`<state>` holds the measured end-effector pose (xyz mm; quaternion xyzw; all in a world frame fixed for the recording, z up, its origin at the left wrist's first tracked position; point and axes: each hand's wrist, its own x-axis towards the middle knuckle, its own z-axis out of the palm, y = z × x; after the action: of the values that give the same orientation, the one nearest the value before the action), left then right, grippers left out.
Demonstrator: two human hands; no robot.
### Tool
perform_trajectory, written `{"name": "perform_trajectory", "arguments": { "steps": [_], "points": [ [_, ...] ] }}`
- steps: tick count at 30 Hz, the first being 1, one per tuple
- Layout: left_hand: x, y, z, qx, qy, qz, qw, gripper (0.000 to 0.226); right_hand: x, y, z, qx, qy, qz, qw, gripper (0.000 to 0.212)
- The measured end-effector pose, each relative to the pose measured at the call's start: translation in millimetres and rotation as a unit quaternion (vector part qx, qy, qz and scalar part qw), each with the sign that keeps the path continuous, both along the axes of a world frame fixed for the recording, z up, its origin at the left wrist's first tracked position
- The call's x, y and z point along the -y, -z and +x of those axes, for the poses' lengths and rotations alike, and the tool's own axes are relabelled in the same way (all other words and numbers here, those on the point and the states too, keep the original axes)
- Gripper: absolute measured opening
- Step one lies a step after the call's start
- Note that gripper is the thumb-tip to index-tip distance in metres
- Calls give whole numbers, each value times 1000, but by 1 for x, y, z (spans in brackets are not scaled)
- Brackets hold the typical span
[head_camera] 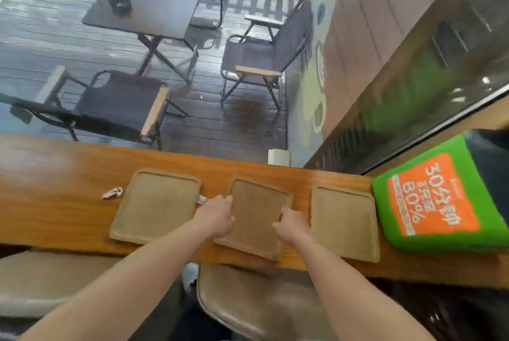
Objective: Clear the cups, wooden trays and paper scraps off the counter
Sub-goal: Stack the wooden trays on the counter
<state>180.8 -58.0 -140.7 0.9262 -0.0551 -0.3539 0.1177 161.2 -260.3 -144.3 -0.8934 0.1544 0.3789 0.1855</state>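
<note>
Three wooden trays lie in a row on the wooden counter (55,203). My left hand (216,216) grips the left edge of the middle tray (256,211), and my right hand (292,223) grips its right edge. The middle tray's near end juts over the counter's front edge. The left tray (157,203) and the right tray (344,219) lie flat and untouched. A crumpled paper scrap (112,193) lies left of the left tray. A second small scrap (202,198) sits between the left and middle trays, close to my left fingers. No cups are in view.
A green and orange printed bag (429,197) sits on the counter at the right, close to the right tray. A white paper holder (279,157) stands at the counter's far edge. Cushioned stools (256,302) stand below the counter. Beyond the glass are a table and folding chairs.
</note>
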Motion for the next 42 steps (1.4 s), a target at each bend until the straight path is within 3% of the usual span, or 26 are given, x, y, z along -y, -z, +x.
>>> {"name": "perform_trajectory", "arguments": {
  "steps": [6,14,19,24,29,33,42],
  "points": [
    [-25,22,19,-37,-25,-17,999,45,-25,12,-9,0,113,-25,993,60],
    [-21,43,20,-101,-159,-34,982,41,-31,31,-2,-9,205,-77,976,44],
    [-11,49,14,-91,-232,-43,967,35,-38,44,10,2,344,-51,938,65],
    [1,52,6,-69,-351,-55,932,47,-38,54,13,-7,457,-27,889,73],
    [6,51,7,-117,-418,-31,900,73,-28,58,11,-24,454,-9,890,70],
    [5,51,3,-153,-490,-116,850,84,-28,54,11,-22,449,27,893,61],
    [-12,36,4,-121,-455,-189,862,81,-41,34,12,27,478,82,874,61]
  ]
}}
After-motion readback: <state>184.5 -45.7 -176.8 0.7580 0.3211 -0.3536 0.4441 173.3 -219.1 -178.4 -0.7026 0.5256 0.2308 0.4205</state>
